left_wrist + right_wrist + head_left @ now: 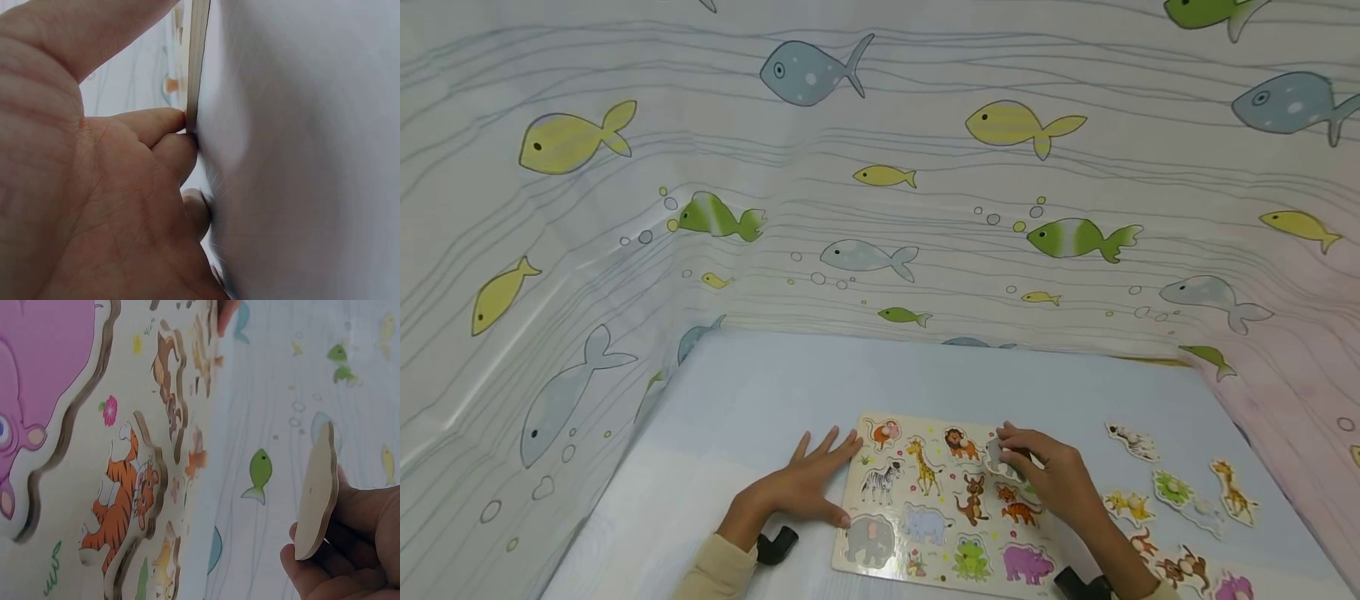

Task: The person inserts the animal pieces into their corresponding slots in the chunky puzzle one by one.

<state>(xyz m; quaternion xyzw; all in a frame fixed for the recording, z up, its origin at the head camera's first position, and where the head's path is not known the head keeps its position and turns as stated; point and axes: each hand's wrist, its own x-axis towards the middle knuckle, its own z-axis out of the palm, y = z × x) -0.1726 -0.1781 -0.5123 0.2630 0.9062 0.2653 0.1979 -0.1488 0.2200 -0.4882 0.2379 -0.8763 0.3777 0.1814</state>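
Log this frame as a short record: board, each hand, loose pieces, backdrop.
Puzzle board: on the table, printed with animals
Left hand: fingers spread, touching the board's left edge
Right hand: holds a wooden piece raised off the board
Loose pieces: right of the board, giraffe piece included
Backdrop: fish pattern

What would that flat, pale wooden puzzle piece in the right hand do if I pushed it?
This flat, pale wooden piece looks thin, so probably light. It's unbent in the fingers, so likely stiff. Its broad, flat side suggests sliding, not rolling.
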